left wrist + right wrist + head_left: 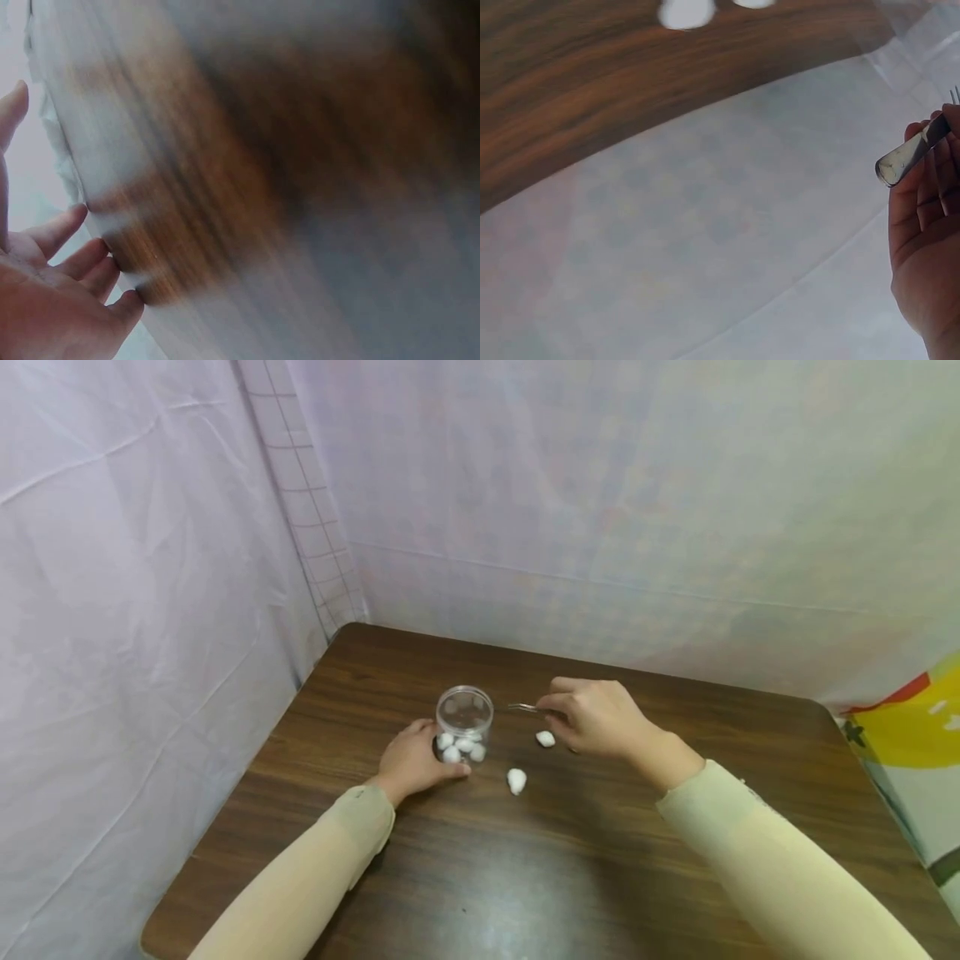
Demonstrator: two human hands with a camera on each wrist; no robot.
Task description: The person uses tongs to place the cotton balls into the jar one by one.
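A clear jar (466, 720) stands on the brown wooden table with several white cotton balls (462, 746) inside. My left hand (417, 758) holds the jar from its left side, thumb in front and fingers behind. That hand's palm and fingers (73, 255) show in the left wrist view, where the jar does not appear. To the right of the jar, my right hand (596, 717) pinches a small metal fork (522, 707), its tines toward the jar. The fork's flat handle (911, 154) sticks out of the grip. Two loose cotton balls lie nearby, one (545, 739) below the right hand, the other (517, 781) nearer the front.
The table (480, 877) has rounded corners and reaches back to a pale curtain (637, 510). White cloth (135, 610) hangs along the left side. Yellow and red printed material (918, 718) shows beyond the right edge.
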